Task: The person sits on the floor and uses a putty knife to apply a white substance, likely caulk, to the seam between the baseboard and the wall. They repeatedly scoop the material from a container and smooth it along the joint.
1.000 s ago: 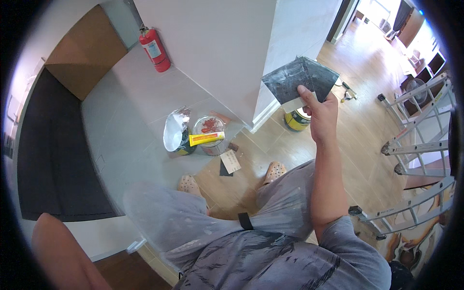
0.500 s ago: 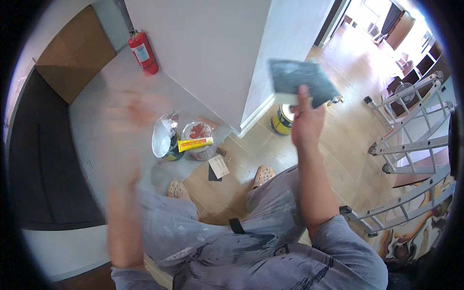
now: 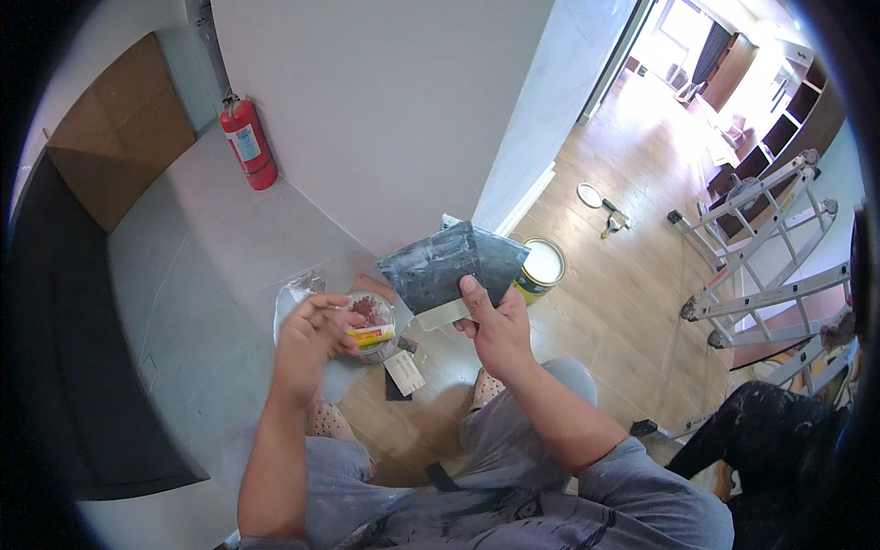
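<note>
My right hand (image 3: 500,335) grips a pair of overlapping flat putty spreaders (image 3: 431,266), dark-bladed and smeared pale, with a cream edge strip along one. The thumb presses on top of the blades. To the left, my left hand (image 3: 316,344) hovers with bent fingers apart, and nothing shows between them. Beneath its fingertips a round clear-sided tub (image 3: 383,316) with reddish-brown residue on top stands on the floor. A yellow tube (image 3: 371,335) lies across that tub, partly hidden by the fingers. Behind the left hand sits a foil-topped, white-lined can (image 3: 291,298), mostly covered.
An opened paint can (image 3: 543,266) stands right of the spreaders, by the wall corner. A red fire extinguisher (image 3: 247,147) leans near the wall. Aluminium ladder (image 3: 770,284) at right; dark paint-specked cloth or trouser leg (image 3: 765,431) below it. A sandpaper piece (image 3: 404,373) lies between my shoes.
My right hand has lowered the spreaders toward the middle, and two blades now show fanned. My blurred left hand has come in over the tub and tube. The view has shifted.
</note>
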The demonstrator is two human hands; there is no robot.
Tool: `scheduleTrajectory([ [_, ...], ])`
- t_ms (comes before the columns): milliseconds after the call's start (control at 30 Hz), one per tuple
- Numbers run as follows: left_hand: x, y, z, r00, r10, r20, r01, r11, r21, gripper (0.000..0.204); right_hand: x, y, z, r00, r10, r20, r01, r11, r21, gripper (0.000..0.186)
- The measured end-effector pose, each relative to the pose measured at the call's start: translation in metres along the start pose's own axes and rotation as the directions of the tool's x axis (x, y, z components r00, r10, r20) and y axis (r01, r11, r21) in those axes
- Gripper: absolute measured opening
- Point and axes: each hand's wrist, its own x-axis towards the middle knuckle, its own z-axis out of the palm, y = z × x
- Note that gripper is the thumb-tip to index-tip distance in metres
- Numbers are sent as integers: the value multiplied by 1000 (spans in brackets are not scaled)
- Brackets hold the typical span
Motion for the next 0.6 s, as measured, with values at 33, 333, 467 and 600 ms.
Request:
scheduleTrajectory([
  [33,-2,-4,1,999,-14,30,14,1000,-20,26,4,2,4,998,61,9,-60,996,-73,24],
  [333,5,-12,-32,997,-2,-75,0,1000,-21,29,28,14,38,984,176,0,-176,980,-94,28],
  [467,0,-3,-63,900,-15,-436,-13,998,-61,24,59,-22,-8,1000,-23,14,27,879,-477,26],
  [600,-17,-1,-70,885,49,-464,-127,982,-140,22,73,-28,-47,993,56,105,56,560,-827,28],
])
